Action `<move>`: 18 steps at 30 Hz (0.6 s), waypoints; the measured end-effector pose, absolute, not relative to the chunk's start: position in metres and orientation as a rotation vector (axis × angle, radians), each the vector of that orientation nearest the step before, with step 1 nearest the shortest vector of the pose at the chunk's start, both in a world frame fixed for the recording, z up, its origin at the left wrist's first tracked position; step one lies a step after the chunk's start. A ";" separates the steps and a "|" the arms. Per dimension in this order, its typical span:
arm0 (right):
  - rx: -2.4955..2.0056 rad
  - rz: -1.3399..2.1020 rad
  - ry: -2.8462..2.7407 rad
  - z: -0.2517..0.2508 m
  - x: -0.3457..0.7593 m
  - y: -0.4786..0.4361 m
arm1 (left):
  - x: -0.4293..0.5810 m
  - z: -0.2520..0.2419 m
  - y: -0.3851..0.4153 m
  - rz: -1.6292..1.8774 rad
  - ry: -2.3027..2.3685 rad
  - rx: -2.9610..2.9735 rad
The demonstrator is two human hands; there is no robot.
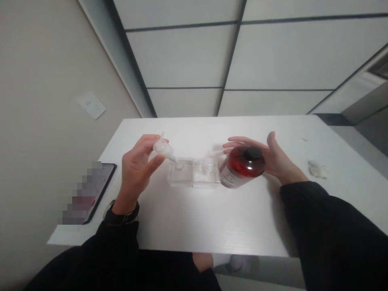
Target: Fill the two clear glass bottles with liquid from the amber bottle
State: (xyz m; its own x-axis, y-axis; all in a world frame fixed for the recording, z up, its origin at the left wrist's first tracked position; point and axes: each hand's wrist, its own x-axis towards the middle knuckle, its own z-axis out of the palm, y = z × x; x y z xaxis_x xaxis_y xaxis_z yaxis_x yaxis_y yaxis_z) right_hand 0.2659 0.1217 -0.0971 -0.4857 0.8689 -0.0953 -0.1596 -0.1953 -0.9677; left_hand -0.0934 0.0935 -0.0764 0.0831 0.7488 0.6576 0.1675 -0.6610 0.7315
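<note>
My left hand [138, 171] pinches a small translucent white rounded piece [163, 148] between thumb and fingers. Its exact kind is hard to make out. The piece is held just above the back left corner of a clear twin-compartment container [180, 180], which has a round clear part on top of each half. Right beside the container stands a bottle [238, 167] of red liquid with a black cap and a pale label. My right hand [274, 157] is behind and to the right of this bottle, fingers stretched and thumb raised. Whether the palm touches the bottle is hidden.
A phone [104, 186] lies at the left edge of the white table [182, 222]. To the right is a crumpled whitish scrap [317, 169], with a tiny fragment [304, 139] farther back. A panelled white surface [182, 60] rises behind the table.
</note>
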 end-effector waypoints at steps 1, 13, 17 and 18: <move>-0.886 1.771 -1.312 -0.096 0.265 0.122 | -0.094 -0.077 0.094 1.615 0.891 1.881; -0.901 1.336 -1.050 -0.111 0.271 0.145 | -0.093 -0.078 0.092 1.612 0.811 1.782; -0.939 1.351 -1.019 -0.113 0.276 0.146 | -0.093 -0.080 0.093 1.635 0.800 1.755; -0.947 1.354 -1.008 -0.113 0.277 0.146 | -0.094 -0.080 0.094 1.648 0.797 1.728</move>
